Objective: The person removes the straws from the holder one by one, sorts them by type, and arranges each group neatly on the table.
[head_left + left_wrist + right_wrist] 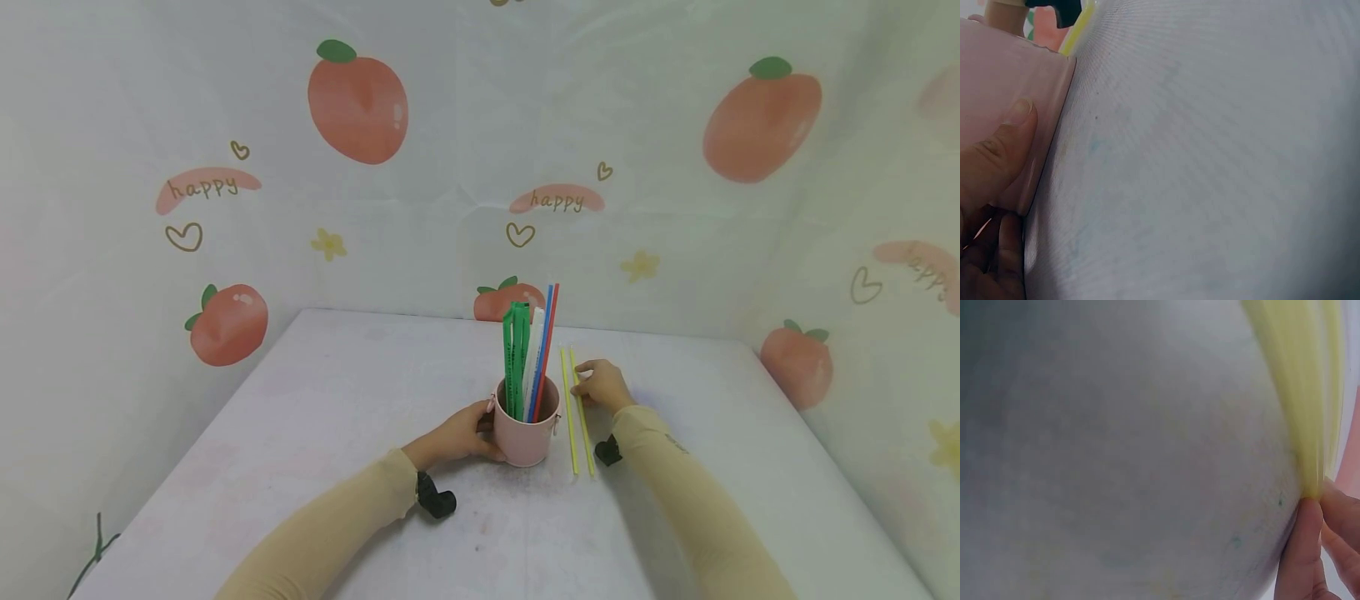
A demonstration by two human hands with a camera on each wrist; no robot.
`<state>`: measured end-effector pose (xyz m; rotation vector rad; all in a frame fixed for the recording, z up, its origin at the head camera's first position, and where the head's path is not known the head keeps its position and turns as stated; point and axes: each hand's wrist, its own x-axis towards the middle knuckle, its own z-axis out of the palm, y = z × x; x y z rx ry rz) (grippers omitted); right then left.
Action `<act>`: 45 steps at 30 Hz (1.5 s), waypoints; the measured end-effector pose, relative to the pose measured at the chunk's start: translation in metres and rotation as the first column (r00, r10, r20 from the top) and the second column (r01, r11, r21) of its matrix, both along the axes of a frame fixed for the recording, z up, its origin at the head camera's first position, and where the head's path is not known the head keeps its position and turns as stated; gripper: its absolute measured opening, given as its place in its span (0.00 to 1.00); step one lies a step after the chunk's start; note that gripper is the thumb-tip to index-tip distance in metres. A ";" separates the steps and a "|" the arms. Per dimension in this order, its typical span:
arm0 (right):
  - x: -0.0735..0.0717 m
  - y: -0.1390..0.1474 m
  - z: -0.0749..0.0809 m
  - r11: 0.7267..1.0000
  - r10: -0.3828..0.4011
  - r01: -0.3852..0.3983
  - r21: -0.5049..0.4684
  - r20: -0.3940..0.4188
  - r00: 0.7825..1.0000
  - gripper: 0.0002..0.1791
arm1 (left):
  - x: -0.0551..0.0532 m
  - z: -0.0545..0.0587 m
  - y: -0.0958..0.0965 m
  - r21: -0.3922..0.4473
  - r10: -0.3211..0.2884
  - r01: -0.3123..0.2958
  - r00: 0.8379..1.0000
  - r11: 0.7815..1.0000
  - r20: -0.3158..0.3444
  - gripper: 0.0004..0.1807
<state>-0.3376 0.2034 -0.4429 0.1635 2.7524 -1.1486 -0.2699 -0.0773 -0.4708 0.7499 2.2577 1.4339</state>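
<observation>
1. Left of the pink bucket (522, 442): your left hand (455, 435) grips its wall, thumb on the near side, fingers wrapped low round it. The bucket stands upright on the table (337, 392).
2. Inside the bucket, left to right: green straws (514, 358), white straws (532, 358), a blue straw (541, 358) and a red straw (546, 358), all standing above the rim.
3. Just right of the bucket: the inner yellow straw (569, 412) lies loose, its long axis running away from you.
4. Right of that one: the outer yellow straw (583, 421), nearly parallel, its far end slanting towards the bucket side. Whether it is raised cannot be told.
5. Farthest right of the bucket: your right hand (602, 383) pinches the outer yellow straw beyond its middle, between thumb and finger. This hand is the nearer to both yellow straws; the bucket lies to its left.
</observation>
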 end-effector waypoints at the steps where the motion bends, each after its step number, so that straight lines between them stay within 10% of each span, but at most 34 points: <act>1: 0.000 0.000 0.000 1.000 0.000 0.000 0.004 -0.001 1.000 0.29 | 0.000 0.000 0.000 0.001 -0.001 0.001 1.000 1.000 0.000 0.47; 45: -0.001 0.003 -0.001 0.994 -0.053 0.062 -0.090 0.103 0.993 0.27 | 0.000 0.000 0.000 -0.020 0.017 -0.017 1.000 1.000 0.004 0.48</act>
